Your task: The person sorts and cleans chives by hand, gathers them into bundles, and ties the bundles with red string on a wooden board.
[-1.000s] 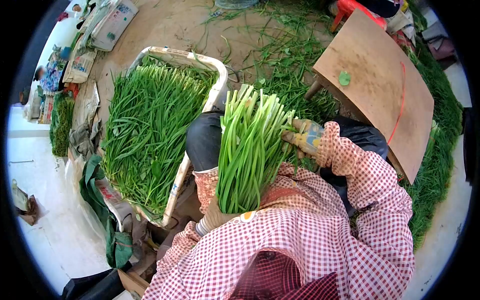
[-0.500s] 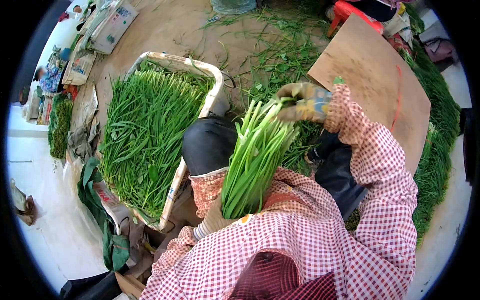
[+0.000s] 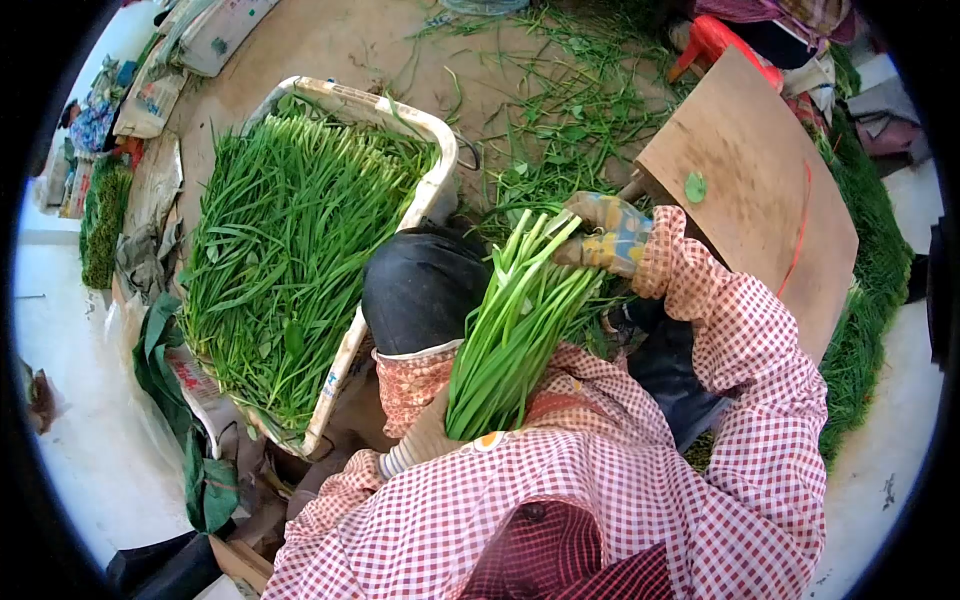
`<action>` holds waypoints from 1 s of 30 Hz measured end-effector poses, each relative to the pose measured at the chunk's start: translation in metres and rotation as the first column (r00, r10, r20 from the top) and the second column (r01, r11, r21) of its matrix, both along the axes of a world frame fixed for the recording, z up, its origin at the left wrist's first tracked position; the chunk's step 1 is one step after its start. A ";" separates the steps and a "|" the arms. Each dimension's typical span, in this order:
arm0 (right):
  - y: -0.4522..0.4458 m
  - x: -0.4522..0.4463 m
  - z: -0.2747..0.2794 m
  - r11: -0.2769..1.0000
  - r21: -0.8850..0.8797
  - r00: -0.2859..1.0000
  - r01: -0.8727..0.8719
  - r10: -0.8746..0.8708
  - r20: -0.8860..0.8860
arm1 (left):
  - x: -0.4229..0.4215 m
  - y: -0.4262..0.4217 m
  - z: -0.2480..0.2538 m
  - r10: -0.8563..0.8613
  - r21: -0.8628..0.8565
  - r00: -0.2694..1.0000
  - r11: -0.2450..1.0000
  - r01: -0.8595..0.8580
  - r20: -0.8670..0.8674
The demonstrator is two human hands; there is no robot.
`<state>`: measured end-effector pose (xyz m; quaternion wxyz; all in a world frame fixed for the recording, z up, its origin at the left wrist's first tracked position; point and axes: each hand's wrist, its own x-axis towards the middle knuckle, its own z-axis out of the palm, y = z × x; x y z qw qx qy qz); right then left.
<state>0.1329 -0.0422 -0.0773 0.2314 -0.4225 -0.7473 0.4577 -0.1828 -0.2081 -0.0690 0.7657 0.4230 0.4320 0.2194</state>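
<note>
A bunch of garlic chives (image 3: 515,330) slants across my lap, its pale stem ends up and its green leaves toward my body. My left hand (image 3: 428,438), in a light glove, is closed around the lower leafy part; the bunch hides most of its fingers. At the top, my right hand (image 3: 608,234), in a stained patterned glove, has its fingers closed on the stem ends at the right side. Left of my knee stands a white plastic crate (image 3: 437,185) packed with more garlic chives (image 3: 300,250).
Loose green trimmings (image 3: 560,140) litter the floor ahead. At right, a brown board (image 3: 750,170) carries a single leaf (image 3: 695,186); long greens (image 3: 870,350) lie beyond it. A red stool (image 3: 725,50) stands at the back right. Cartons (image 3: 225,40) and another person (image 3: 92,128) are far left.
My right hand has moved slightly down and toward the stem ends, its blur gone. The leaf on the board, partly covered before by my sleeve, now shows fully. The view has shifted a little.
</note>
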 end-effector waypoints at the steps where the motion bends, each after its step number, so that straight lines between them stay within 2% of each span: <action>1: 0.007 0.005 -0.009 1.000 -0.003 1.000 -0.007 0.007 0.010 | 0.000 0.002 0.003 -0.015 -0.015 0.999 1.000 0.015 -0.045; 2: 0.019 0.009 -0.017 0.988 -0.088 0.992 -0.124 0.121 -0.035 | 0.000 0.003 0.004 -0.031 -0.031 0.996 0.999 0.028 -0.089; 3: 0.021 0.019 -0.021 0.987 -0.140 0.994 -0.073 0.083 0.068 | -0.002 0.004 0.001 -0.023 -0.032 0.997 0.999 0.021 -0.076; 5: 0.027 0.013 0.017 0.972 -0.234 0.960 0.029 0.038 0.278 | -0.005 0.005 -0.007 -0.164 -0.031 0.972 0.986 0.161 -0.166; 6: 0.038 0.014 0.036 0.974 -0.215 0.960 0.075 -0.012 0.278 | -0.005 0.005 -0.010 -0.190 -0.023 0.965 0.982 0.189 -0.183; 7: 0.053 0.027 0.037 0.984 -0.075 0.937 0.162 -0.129 0.325 | -0.005 0.006 -0.010 -0.191 -0.008 0.964 0.981 0.193 -0.185; 9: 0.085 0.046 0.044 0.905 -0.030 0.887 0.423 -0.407 0.219 | -0.005 0.010 -0.008 -0.183 0.032 0.966 0.981 0.192 -0.181; 10: 0.096 0.051 0.052 0.778 0.198 0.726 0.597 -0.628 0.281 | -0.006 0.012 -0.006 -0.175 0.054 0.967 0.981 0.188 -0.187; 11: 0.109 0.046 0.061 0.595 0.014 0.575 0.804 -0.783 0.238 | -0.005 0.013 -0.006 -0.170 0.078 0.966 0.979 0.189 -0.197; 13: 0.122 0.061 0.044 0.869 0.229 0.799 0.440 -0.495 0.343 | -0.001 0.019 -0.004 -0.152 0.145 0.964 0.972 0.186 -0.219; 14: 0.119 0.059 0.029 0.876 -0.048 0.802 0.481 -0.417 0.426 | 0.002 0.024 -0.003 -0.140 0.187 0.962 0.965 0.185 -0.234; 15: 0.107 0.043 0.027 0.881 -0.265 0.845 0.391 -0.230 0.482 | 0.008 0.027 -0.001 -0.126 0.258 0.957 0.946 0.194 -0.261; 16: 0.096 0.027 0.025 0.834 -0.468 0.865 0.292 -0.022 0.502 | 0.014 0.033 0.000 -0.109 0.316 0.953 0.927 0.200 -0.284; 18: 0.084 0.010 0.024 0.770 -0.634 0.820 -0.069 0.405 0.403 | 0.027 0.053 0.003 -0.069 0.434 0.937 0.873 0.222 -0.342; 19: 0.083 0.002 0.023 0.738 -0.640 0.778 -0.212 0.524 0.347 | 0.034 0.065 0.005 -0.049 0.482 0.928 0.844 0.236 -0.368; 22: 0.083 0.002 -0.010 0.645 -0.733 0.760 -0.218 0.583 0.287 | 0.047 0.109 0.008 -0.008 0.571 0.901 0.771 0.281 -0.433; 23: 0.083 0.002 -0.006 0.672 -0.668 0.748 -0.319 0.611 0.257 | 0.050 0.123 0.007 0.007 0.593 0.893 0.750 0.293 -0.450; 25: 0.070 0.011 -0.010 0.824 -0.430 0.850 -0.369 0.487 0.203 | 0.055 0.147 0.001 0.039 0.634 0.878 0.707 0.313 -0.477; 28: 0.047 0.003 -0.006 0.811 -0.476 0.847 -0.340 0.484 0.219 | 0.058 0.173 -0.013 0.100 0.690 0.860 0.646 0.326 -0.500; 30: 0.023 -0.006 -0.001 0.871 -0.438 0.844 -0.222 0.397 0.361 | 0.058 0.167 -0.015 0.162 0.704 0.830 0.628 0.331 -0.534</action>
